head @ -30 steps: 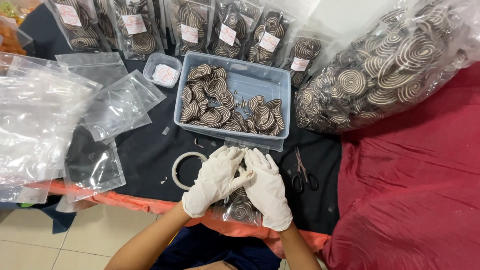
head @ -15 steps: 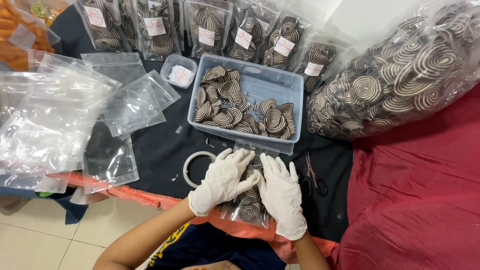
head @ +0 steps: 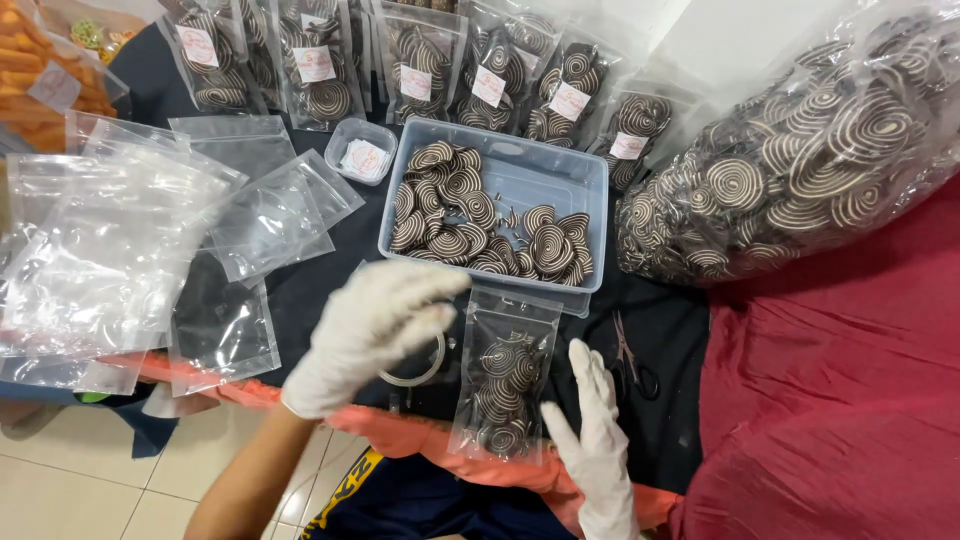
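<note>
At the table's near edge lies a light, crinkly pouch [head: 503,375] of brittle biscuits; both gloved hands, left hand [head: 370,330] and right hand [head: 592,445], hover released, so grip its top seam.

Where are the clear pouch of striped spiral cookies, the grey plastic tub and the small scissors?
Clear pouch of spiral cookies [head: 502,385], head view, its filled middle.
Grey plastic tub [head: 556,178], head view, bare floor inside.
Small scissors [head: 630,362], head view, near the pivot.

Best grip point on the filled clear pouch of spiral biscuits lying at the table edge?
Pinch the clear pouch of brown-and-white spiral biscuits at its flat empty top strip, coming from the blue plastic tub side. It lies flat with the biscuits bunched low, so the top is probably thin enough to pinch.
</note>
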